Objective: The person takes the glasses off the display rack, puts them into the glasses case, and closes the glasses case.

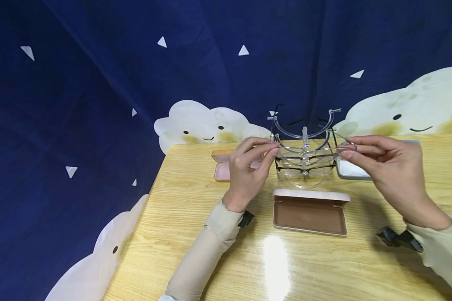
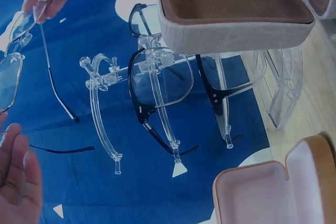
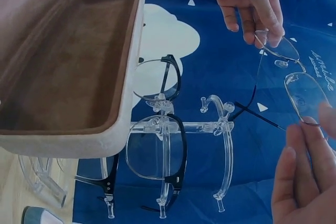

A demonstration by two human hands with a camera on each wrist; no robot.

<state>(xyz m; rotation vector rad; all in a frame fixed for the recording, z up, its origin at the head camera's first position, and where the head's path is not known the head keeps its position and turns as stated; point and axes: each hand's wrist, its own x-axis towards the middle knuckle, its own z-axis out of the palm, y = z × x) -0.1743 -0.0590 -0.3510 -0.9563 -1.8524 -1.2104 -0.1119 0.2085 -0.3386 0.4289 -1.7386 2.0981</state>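
Note:
Both hands hold a pair of thin-rimmed glasses [image 3: 287,85] in front of the upper part of a clear display stand [image 1: 305,136]. My left hand [image 1: 248,167] pinches one end of the frame between thumb and fingers. At the other end, my right hand [image 1: 395,171] grips the frame near the hinge. The temples stretch away toward the stand, dark-tipped in the wrist views. Two dark half-rimmed pairs sit on the lower tiers, the lower glasses [image 1: 290,168] beneath the upper glasses [image 1: 290,159]. The stand's top curved arm [image 2: 97,114] carries nothing.
An open glasses case [image 1: 309,219] with brown lining lies in front of the stand. Left of it is an open orange case [image 1: 222,172] lined in pink. A grey-blue case [image 1: 355,170] lies partly behind the right hand. A blue curtain [image 1: 211,62] hangs behind the table [image 1: 188,200].

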